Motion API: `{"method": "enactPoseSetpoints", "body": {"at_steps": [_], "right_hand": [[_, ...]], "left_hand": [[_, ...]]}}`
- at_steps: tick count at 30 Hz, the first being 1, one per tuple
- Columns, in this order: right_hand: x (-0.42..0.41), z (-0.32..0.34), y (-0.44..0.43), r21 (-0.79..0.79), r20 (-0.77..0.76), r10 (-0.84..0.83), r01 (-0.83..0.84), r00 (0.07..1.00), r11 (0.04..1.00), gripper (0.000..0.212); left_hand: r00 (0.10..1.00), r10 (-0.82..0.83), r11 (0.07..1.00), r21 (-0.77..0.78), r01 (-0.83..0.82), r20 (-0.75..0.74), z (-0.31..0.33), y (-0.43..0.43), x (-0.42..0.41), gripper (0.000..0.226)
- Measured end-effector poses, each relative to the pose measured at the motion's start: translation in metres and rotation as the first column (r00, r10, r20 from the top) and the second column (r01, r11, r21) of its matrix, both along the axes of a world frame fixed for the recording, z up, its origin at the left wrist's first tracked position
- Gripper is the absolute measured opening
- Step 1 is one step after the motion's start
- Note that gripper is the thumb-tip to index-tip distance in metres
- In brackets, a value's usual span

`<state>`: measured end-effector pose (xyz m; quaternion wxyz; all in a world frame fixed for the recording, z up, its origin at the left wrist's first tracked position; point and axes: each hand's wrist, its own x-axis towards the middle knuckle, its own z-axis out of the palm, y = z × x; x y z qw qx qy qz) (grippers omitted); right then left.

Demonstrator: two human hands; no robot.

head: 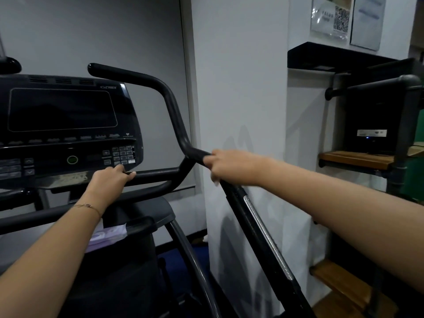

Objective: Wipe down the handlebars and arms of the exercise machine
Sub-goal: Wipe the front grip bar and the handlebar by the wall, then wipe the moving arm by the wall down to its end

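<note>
Head view only. The black exercise machine with a dark console screen and keypad is seen at left and centre. A curved matte-black tubular handlebar rises from behind the console, bends down to the right and joins a horizontal black crossbar just below the keypad.

The left hand is closed around the crossbar, fingers curled over the top, thumb end visible at the bar's far side; a thin chain bracelet is worn on that wrist. No cloth can be made out in this hand.

The right hand is wrapped around the lower bend of the handlebar, where it meets the long black moving arm with a silver strip that runs down to the lower right. The fingers are curled shut on the bar (blurred, so whether a cloth is under the palm cannot be told).

A pale lilac packet is lodged by the machine's lower black handle, partly hidden by the left forearm.

A white wall stands right of the machine, and a pipe-frame shelf with wooden boards is seen at far right, with a black box on it.
</note>
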<state>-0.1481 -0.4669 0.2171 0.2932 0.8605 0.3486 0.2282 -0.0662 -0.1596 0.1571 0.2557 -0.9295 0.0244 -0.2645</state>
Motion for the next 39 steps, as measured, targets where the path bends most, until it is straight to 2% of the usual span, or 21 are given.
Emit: {"method": "enactPoseSetpoints", "body": {"at_steps": [4, 7, 8, 9, 11, 12, 14, 16, 17, 18, 20, 22, 24, 26, 31, 35, 39], "right_hand": [[0.011, 0.009, 0.006, 0.21, -0.025, -0.045, 0.049, 0.999, 0.976, 0.025], [-0.003, -0.023, -0.019, 0.276, 0.032, 0.148, -0.151, 0.989, 0.949, 0.023], [-0.01, -0.031, -0.026, 0.373, 0.009, 0.198, -0.187, 0.98, 0.909, 0.021], [-0.015, -0.034, -0.033, 0.505, -0.066, 0.215, -0.154, 0.974, 0.85, 0.017], [-0.02, -0.032, -0.039, 0.628, -0.239, 0.202, -0.008, 0.95, 0.778, 0.016], [-0.02, -0.034, -0.04, 0.653, -0.277, 0.186, 0.043, 0.943, 0.756, 0.017], [-0.023, -0.042, -0.043, 0.682, -0.238, 0.177, 0.034, 0.955, 0.73, 0.018], [-0.03, -0.053, -0.047, 0.675, -0.223, 0.18, 0.018, 0.958, 0.738, 0.013], [-0.032, -0.06, -0.052, 0.642, -0.238, 0.165, 0.027, 0.957, 0.766, 0.022], [-0.035, -0.065, -0.056, 0.612, -0.248, 0.155, 0.031, 0.956, 0.79, 0.032], [-0.037, -0.069, -0.061, 0.602, -0.221, 0.161, 0.005, 0.962, 0.799, 0.04], [-0.035, -0.071, -0.061, 0.629, -0.188, 0.176, -0.02, 0.966, 0.777, 0.04], [-0.034, -0.079, -0.061, 0.672, -0.095, 0.213, -0.096, 0.972, 0.734, 0.033], [-0.04, -0.095, -0.066, 0.701, -0.005, 0.289, -0.203, 0.957, 0.684, 0.032], [-0.048, -0.114, -0.078, 0.686, 0.084, 0.356, -0.313, 0.931, 0.657, 0.027], [-0.038, -0.102, -0.068, 0.7, 0.117, 0.264, -0.269, 0.957, 0.662, 0.02], [-0.066, -0.132, -0.083, 0.649, 0.057, 0.305, -0.267, 0.951, 0.712, 0.025]], "left_hand": [[0.999, -0.028, 0.998, -0.049, 0.029, 0.024, -0.001, 0.004, 0.002, 0.062], [0.999, -0.032, 0.998, -0.051, 0.033, 0.027, -0.002, 0.004, 0.004, 0.062], [0.999, -0.024, 0.999, -0.041, 0.025, 0.024, -0.002, 0.003, 0.003, 0.061], [1.0, -0.019, 0.999, -0.028, 0.019, 0.023, -0.001, 0.0, 0.002, 0.06], [1.0, -0.008, 1.0, -0.004, 0.008, 0.016, 0.001, -0.004, 0.0, 0.058], [1.0, 0.005, 1.0, 0.0, -0.005, 0.007, 0.002, -0.006, -0.001, 0.057], [0.999, 0.049, 0.998, -0.037, -0.05, -0.018, 0.006, -0.012, -0.004, 0.052], [0.994, 0.096, 0.98, -0.172, -0.104, -0.055, 0.007, -0.024, -0.007, 0.043], [0.995, 0.072, 0.957, -0.276, -0.088, -0.067, 0.006, -0.033, -0.008, 0.04], [0.999, -0.003, 0.926, -0.378, -0.015, -0.047, 0.004, -0.046, -0.012, 0.038], [0.951, -0.279, 0.809, -0.501, 0.306, 0.131, -0.003, -0.084, -0.025, 0.038], [0.787, -0.523, 0.592, -0.526, 0.611, 0.326, -0.005, -0.128, -0.044, 0.038], [0.698, -0.596, 0.416, -0.591, 0.691, 0.397, -0.002, -0.165, -0.057, 0.035], [0.703, -0.586, 0.314, -0.688, 0.655, 0.402, -0.002, -0.186, -0.062, 0.033], [0.725, -0.568, 0.375, -0.663, 0.649, 0.389, -0.013, -0.191, -0.062, 0.038], [0.737, -0.563, 0.41, -0.647, 0.643, 0.375, -0.014, -0.191, -0.061, 0.039], [0.74, -0.578, 0.445, -0.629, 0.638, 0.343, -0.015, -0.188, -0.06, 0.04]]}}
